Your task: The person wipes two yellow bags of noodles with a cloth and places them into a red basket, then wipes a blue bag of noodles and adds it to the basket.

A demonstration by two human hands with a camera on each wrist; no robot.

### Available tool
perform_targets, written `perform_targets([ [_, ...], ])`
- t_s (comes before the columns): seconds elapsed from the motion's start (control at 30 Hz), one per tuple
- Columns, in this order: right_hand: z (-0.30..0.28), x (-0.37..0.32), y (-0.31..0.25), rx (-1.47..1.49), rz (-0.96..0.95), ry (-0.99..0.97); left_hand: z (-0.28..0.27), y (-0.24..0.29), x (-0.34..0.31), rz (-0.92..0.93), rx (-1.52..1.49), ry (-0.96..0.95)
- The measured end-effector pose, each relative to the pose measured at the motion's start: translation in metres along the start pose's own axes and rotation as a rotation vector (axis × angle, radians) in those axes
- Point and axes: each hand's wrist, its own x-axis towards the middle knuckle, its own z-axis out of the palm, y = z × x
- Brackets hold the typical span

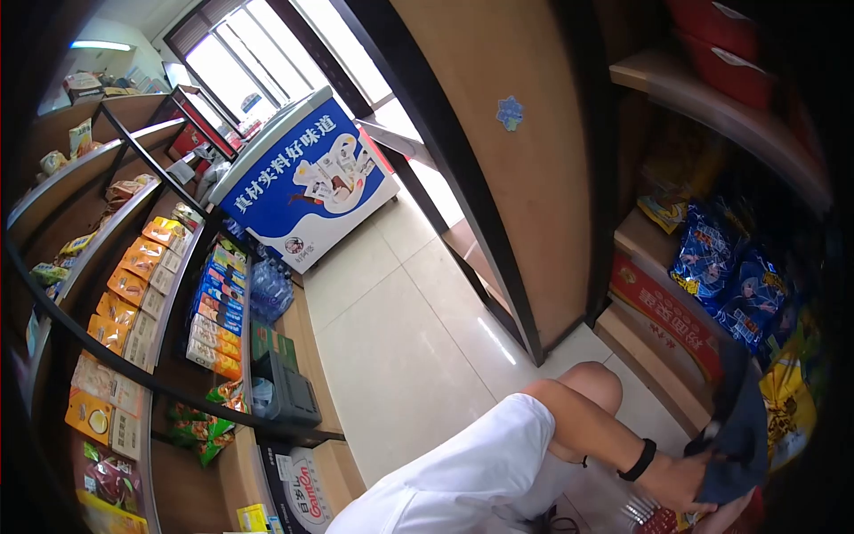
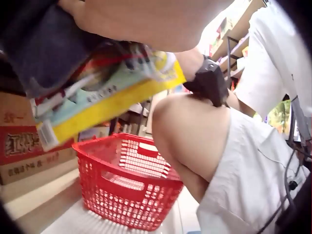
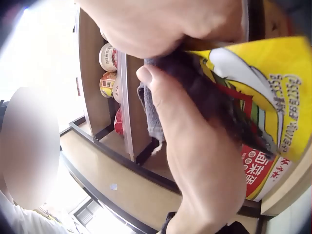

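A dark grey-blue cloth (image 1: 738, 427) hangs from my left hand (image 1: 672, 485), low at the right in the head view. In the right wrist view, the left thumb (image 3: 170, 97) presses the cloth against a yellow printed packet (image 3: 287, 73). My right hand (image 3: 165, 24) grips the packet's edge close beside the cloth. The left wrist view has the packet (image 2: 107, 105) tilted, a barcode at its lower corner and the cloth (image 2: 44, 44) lapping over its far end. Its printing is blurred. Beneath the packet stands a red shopping basket (image 2: 126, 180).
A shelf at my right carries blue snack bags (image 1: 703, 254), yellow bags (image 1: 787, 400) and a red carton (image 1: 663, 311). Across the aisle are shelves with orange packets (image 1: 138, 258) and a grey bin (image 1: 285, 392). A blue-and-white freezer (image 1: 311, 182) stands farther back. My bent knee (image 1: 596, 383) is near the hands.
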Motion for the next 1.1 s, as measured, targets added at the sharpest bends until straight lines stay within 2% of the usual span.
perform_targets([
  [0.1,0.014,-0.006,-0.029,-0.005,0.058,0.006,-0.012,-0.013,0.011,-0.132,-0.121,-0.060],
  [0.2,0.025,-0.007,-0.050,-0.012,0.110,0.012,-0.014,-0.029,0.023,-0.279,-0.202,-0.029],
  [0.23,0.024,-0.007,-0.043,-0.003,0.045,0.008,-0.015,-0.035,0.026,-0.331,-0.225,-0.004],
  [0.37,0.030,-0.013,-0.049,0.102,0.082,0.048,-0.011,-0.058,0.032,-0.561,-0.357,0.077],
  [0.47,0.035,-0.015,-0.052,0.143,0.084,0.132,-0.001,-0.071,0.026,-0.785,-0.442,0.025],
  [0.53,0.029,-0.009,-0.036,0.086,0.062,0.176,0.011,-0.075,0.025,-0.973,-0.640,0.020],
  [0.6,0.027,-0.005,-0.009,0.340,0.246,0.290,0.009,-0.073,0.029,-1.144,-0.993,0.106],
  [0.63,0.023,-0.002,0.006,0.470,0.339,0.349,0.004,-0.059,0.028,-1.209,-0.881,0.054],
  [0.7,0.004,0.013,0.038,0.345,0.249,0.299,0.002,-0.035,0.024,-0.983,-0.745,0.100],
  [0.73,-0.006,0.020,0.055,0.285,0.198,0.273,0.008,-0.026,0.021,-0.765,-0.662,0.250],
  [0.77,-0.012,0.023,0.066,0.308,0.171,0.284,-0.008,-0.020,0.020,-0.606,-0.574,0.040],
  [0.87,-0.014,0.024,0.076,0.366,0.157,0.313,-0.054,0.004,0.030,-0.425,-0.293,-0.226],
  [0.9,-0.009,0.021,0.069,0.374,0.195,0.323,-0.043,0.001,0.025,-0.367,-0.211,-0.140],
  [1.0,-0.007,0.018,0.068,0.198,0.221,0.295,-0.060,-0.017,0.031,-0.261,-0.602,-0.231],
  [1.07,-0.010,0.018,0.080,0.105,0.183,0.229,-0.016,-0.040,0.023,0.080,-0.036,0.073],
  [1.1,-0.008,0.018,0.082,0.101,0.155,0.182,-0.018,-0.044,0.025,0.026,-0.123,0.016],
])
